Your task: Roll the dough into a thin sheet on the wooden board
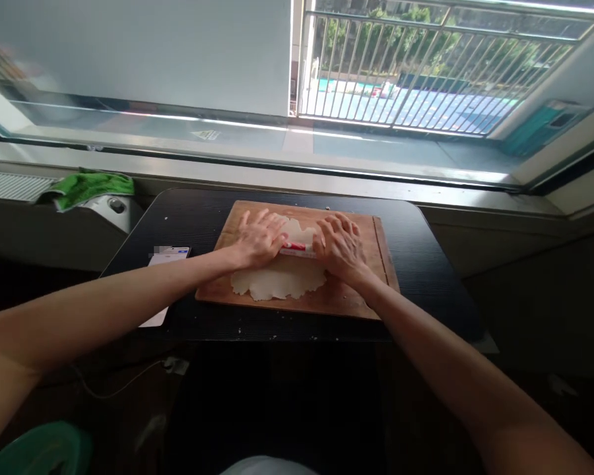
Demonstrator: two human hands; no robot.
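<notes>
A sheet of dough (282, 280), thin and ragged-edged, lies flat on a wooden cutting board (346, 300). Across it runs a short white-and-red roller (297, 249), its ends hidden under my hands. My left hand (260, 241) rests palm down over the roller's left end, fingers stretched forward and spread, thumb pointing inward. Over the right end lies my right hand (341, 247), palm down, with fingers extended and slightly bent. Both hands press on the roller from above rather than wrapping round it. Dough shows in front of and behind the roller.
The board sits on a black table (426, 264) with small crumbs near its front edge. A phone (178, 252) and a white sheet lie left, partly behind my forearm. A green cloth (92, 188) hangs on the radiator (17, 185); a green bin (44, 448) stands lower left.
</notes>
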